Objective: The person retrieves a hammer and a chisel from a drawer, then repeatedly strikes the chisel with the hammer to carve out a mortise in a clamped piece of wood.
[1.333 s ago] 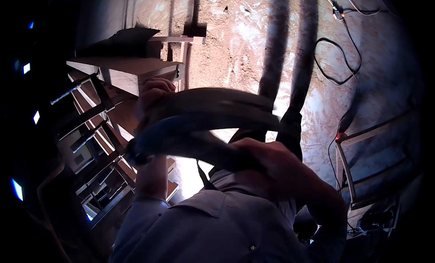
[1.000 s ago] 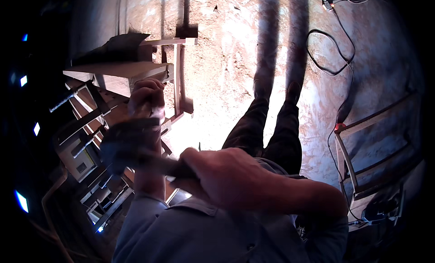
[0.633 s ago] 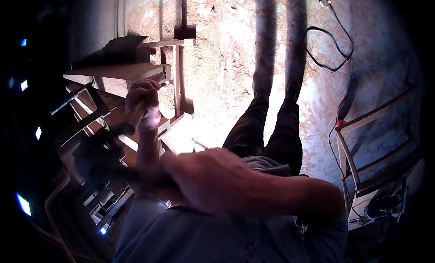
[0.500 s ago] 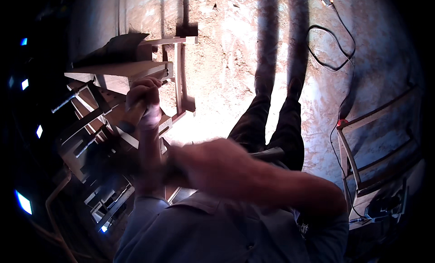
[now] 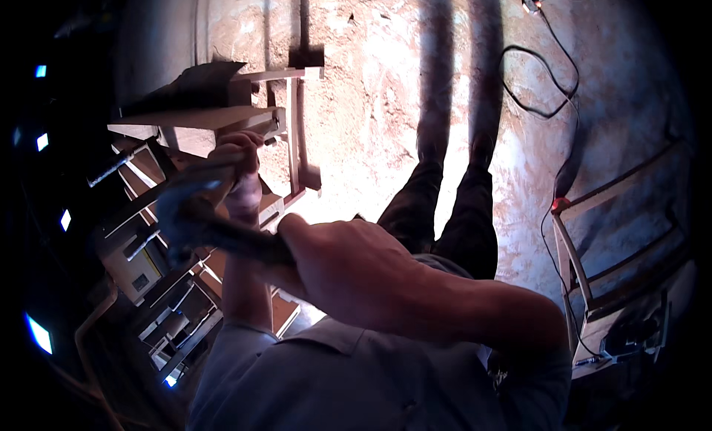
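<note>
Tool (image 5: 236,238) raised since earlier: fingers of the right hand (image 5: 352,264) clamp it, those of the left hand (image 5: 239,150) a stick (image 5: 223,170), best held steady.

Floor (image 5: 371,67) pale, mottled brown, brightly lit toward 12 o'clock. Black cable (image 5: 503,73) looped on it at 2; plug connection (image 5: 530,2) between 1 and 2. At 3, wooden frame (image 5: 593,195), bright red spot (image 5: 560,204) at its near corner. Dark equipment (image 5: 630,340) at 4, detail lost in shadow. At 10, plank-topped bench (image 5: 178,119), dark sheet (image 5: 200,86) over its far side. Brown curved pipe (image 5: 95,323) at 8. Small bright patches (image 5: 42,142) strung from 10 to 8.
</note>
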A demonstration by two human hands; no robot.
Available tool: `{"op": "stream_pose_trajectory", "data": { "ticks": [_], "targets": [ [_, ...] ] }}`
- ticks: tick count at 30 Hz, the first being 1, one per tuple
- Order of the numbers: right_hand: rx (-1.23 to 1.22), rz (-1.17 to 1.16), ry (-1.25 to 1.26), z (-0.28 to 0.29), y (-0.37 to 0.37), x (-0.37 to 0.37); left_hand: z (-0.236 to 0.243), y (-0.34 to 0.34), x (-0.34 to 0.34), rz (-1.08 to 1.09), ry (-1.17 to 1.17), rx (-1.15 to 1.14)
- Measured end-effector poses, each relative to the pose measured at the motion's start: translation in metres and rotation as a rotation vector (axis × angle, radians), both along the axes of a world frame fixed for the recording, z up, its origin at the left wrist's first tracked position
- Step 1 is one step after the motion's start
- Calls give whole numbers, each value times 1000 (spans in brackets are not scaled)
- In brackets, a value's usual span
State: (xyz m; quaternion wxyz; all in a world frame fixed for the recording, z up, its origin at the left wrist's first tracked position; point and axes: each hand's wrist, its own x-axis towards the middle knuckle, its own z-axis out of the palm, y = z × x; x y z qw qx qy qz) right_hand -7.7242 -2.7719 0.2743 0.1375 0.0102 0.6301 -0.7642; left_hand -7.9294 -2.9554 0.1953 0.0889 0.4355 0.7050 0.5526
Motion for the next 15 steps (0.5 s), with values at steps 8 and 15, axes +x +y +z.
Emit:
{"op": "stream_pose_trajectory", "data": {
  "ticks": [8,15],
  "targets": [
    [-35,107,-64,-13,-8,-12,-4,-6,1,-30,-18,34],
    [-5,112,232,13,-16,12,6,-6,5,36,-89,32]
  ]
}}
